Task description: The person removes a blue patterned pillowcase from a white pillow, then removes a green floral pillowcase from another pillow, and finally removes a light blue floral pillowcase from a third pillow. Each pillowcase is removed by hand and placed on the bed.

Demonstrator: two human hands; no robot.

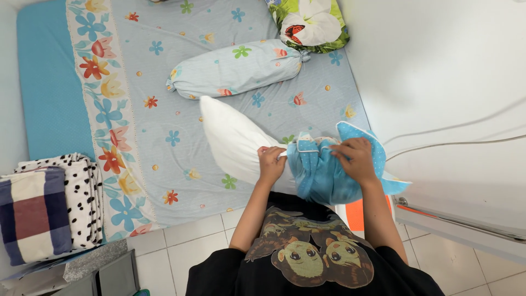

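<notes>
A white pillow lies at an angle on the floral bed sheet, its near end inside a bunched blue dotted pillowcase. My left hand grips the edge of the pillowcase where it meets the pillow. On the right, my right hand pinches the top of the gathered blue fabric. Both hands are closed on the cloth.
A floral bolster lies further up the bed, with a green butterfly pillow beyond it. Folded blankets are stacked at the left. A white wall with cables stands on the right. Tiled floor is below.
</notes>
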